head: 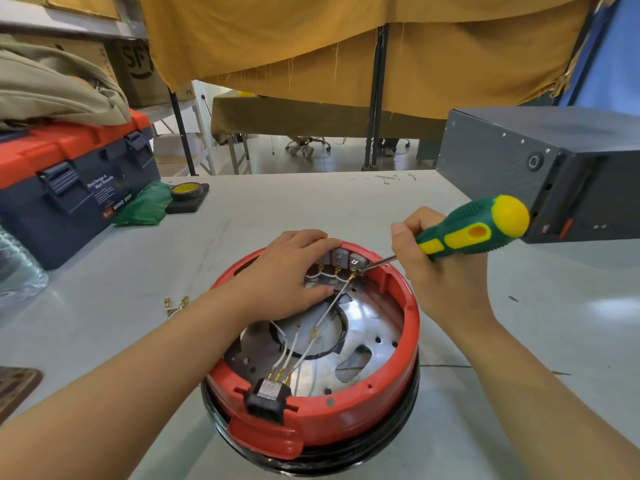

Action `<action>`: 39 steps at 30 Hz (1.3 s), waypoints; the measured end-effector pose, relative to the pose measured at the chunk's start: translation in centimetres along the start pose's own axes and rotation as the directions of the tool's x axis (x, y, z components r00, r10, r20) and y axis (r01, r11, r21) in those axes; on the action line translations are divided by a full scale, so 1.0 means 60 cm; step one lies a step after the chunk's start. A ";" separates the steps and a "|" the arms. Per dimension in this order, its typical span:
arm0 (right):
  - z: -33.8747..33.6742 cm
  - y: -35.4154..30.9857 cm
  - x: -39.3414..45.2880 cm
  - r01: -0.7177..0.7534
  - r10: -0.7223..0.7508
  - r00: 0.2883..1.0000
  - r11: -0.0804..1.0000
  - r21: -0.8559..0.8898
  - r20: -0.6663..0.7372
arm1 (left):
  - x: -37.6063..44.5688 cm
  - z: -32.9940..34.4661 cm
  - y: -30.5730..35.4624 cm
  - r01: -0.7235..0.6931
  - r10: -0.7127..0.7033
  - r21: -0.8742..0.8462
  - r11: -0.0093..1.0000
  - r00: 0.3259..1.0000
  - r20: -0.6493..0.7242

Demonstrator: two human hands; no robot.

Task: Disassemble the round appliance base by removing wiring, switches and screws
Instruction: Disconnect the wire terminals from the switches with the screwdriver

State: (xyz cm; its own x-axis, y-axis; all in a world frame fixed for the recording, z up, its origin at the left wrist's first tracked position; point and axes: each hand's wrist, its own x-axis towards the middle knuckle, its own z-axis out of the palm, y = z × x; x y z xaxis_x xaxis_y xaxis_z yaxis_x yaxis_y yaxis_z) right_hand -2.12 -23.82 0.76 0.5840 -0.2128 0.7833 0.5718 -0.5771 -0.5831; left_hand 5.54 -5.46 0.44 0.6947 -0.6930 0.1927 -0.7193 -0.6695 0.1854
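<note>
Gripping a ribbed screwdriver, right hand probes round red base.

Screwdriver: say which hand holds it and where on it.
The right hand grips the screwdriver by the lower part of its green and yellow handle. The left hand only rests on the switch block.

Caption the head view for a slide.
Left hand steadies the red appliance base while the right hand works a screwdriver at a wire terminal.
</note>
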 end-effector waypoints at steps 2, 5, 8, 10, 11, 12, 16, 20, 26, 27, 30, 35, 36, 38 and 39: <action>0.001 -0.001 -0.001 0.011 -0.011 0.999 1.000 -0.020 0.031 | -0.001 -0.001 0.000 -0.001 0.001 -0.004 1.000 1.000 0.001; 0.002 -0.002 -0.002 0.023 -0.021 0.998 0.999 -0.034 0.052 | -0.003 -0.001 0.001 -0.006 0.005 -0.013 1.000 1.000 -0.011; 0.002 0.000 0.001 -0.044 0.044 0.999 0.999 -0.016 -0.008 | -0.003 -0.002 0.003 -0.021 0.019 -0.044 0.999 0.999 -0.033; 0.002 0.004 0.004 -0.108 0.109 0.993 0.994 0.015 -0.039 | -0.004 -0.002 0.004 -0.029 0.028 -0.048 0.998 0.999 -0.039; 0.003 0.005 0.005 -0.133 0.135 0.990 0.991 0.032 -0.046 | -0.004 -0.002 0.004 -0.034 0.032 -0.042 0.999 0.999 -0.038; 0.004 0.006 0.006 -0.152 0.154 0.987 0.987 0.049 -0.050 | -0.005 -0.001 0.003 -0.038 0.037 -0.031 0.999 0.999 -0.033; 0.005 0.009 0.008 -0.209 0.220 0.973 0.968 0.136 -0.067 | -0.003 0.000 0.003 -0.022 0.022 0.003 1.000 1.000 -0.002; 0.003 0.016 0.011 -0.291 0.318 0.943 0.930 0.224 -0.095 | -0.003 0.001 0.004 -0.015 0.015 0.025 1.000 1.000 0.015; 0.005 0.020 0.011 -0.319 0.358 0.927 0.910 0.264 -0.114 | -0.001 0.003 0.003 -0.018 0.016 0.057 0.998 0.999 0.031; 0.005 0.019 0.011 -0.314 0.354 0.928 0.911 0.269 -0.116 | -0.001 0.003 0.002 -0.019 0.017 0.057 0.998 0.999 0.031; 0.005 0.016 0.008 -0.274 0.306 0.945 0.932 0.238 -0.111 | -0.002 0.004 0.002 -0.018 0.016 0.054 0.998 0.999 0.034; 0.004 0.014 0.007 -0.266 0.293 0.951 0.938 0.223 -0.097 | -0.002 0.005 0.001 -0.021 0.019 0.061 0.998 0.999 0.040; 0.004 0.015 0.008 -0.281 0.310 0.946 0.930 0.235 -0.096 | -0.002 0.005 0.001 -0.022 0.019 0.064 0.998 0.999 0.041; 0.003 0.019 0.011 -0.309 0.342 0.935 0.914 0.262 -0.093 | -0.002 0.005 0.000 -0.021 0.018 0.066 0.998 0.999 0.043; 0.002 0.020 0.012 -0.318 0.352 0.932 0.909 0.270 -0.090 | -0.002 0.005 0.000 -0.021 0.018 0.066 0.998 0.999 0.043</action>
State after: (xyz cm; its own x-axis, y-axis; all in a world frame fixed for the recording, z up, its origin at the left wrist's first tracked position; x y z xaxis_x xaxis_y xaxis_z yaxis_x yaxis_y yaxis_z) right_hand -0.93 -24.55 0.57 0.6934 -0.4727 0.5438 0.4897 -0.2444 -0.8370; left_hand 5.44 -5.47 0.13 0.6807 -0.7161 0.1547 -0.7323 -0.6707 0.1176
